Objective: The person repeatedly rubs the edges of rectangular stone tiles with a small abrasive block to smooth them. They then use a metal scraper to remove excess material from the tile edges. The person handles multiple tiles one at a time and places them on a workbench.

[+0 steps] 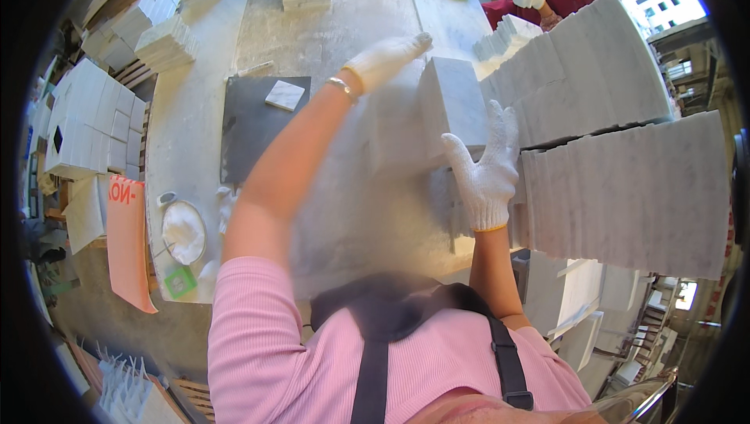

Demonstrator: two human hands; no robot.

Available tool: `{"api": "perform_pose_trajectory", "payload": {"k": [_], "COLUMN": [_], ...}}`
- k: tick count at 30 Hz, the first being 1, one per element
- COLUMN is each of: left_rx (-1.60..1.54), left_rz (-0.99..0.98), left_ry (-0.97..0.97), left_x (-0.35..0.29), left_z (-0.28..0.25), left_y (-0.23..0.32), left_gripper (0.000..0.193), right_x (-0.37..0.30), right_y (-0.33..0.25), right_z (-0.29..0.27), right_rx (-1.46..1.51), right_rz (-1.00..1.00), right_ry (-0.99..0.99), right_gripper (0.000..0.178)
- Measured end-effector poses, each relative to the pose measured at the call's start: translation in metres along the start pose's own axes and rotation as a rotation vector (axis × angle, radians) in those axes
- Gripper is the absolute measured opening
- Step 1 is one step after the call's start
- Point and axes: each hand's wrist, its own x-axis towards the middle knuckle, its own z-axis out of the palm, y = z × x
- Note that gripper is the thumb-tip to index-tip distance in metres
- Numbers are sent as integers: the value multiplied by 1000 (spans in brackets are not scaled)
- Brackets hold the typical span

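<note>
- step in hand, as i judge it: lifting one tile (453,103) off the front of the tile row (594,72) that stands on edge on the bench (344,213)
- the tile stands tilted between both hands, just beside the row, over the bench
- left hand (387,59), gloved, reaches across with fingers flat and together on the tile's top edge; arm stretched out
- right hand (486,170), gloved, fingers spread apart, pressed flat against the tile's near edge, forearm upright
- next move calls for a firm two-handed hold, keeping the tile clear of the row
- a small tile (284,95) lies on a dark mat (250,135), well apart
</note>
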Motion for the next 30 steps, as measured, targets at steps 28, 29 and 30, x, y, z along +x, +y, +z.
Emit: {"api": "perform_pose_trajectory", "payload": {"k": [28,29,30], "left_rx": [378,369,354], "left_rz": [274,211,152], "left_ry": [224,234,258], "left_x": [-39,-46,-60], "left_z": [17,17,19], "left_y": [2,2,2], "left_gripper": [78,80,83], "right_x": [-47,-45,-43], "right_y": [72,73,74], "right_z": [41,47,51], "right_rx": [732,706,669], "right_rz": [269,233,208], "right_ry": [-109,-88,-69], "right_gripper": [116,117,118]}}
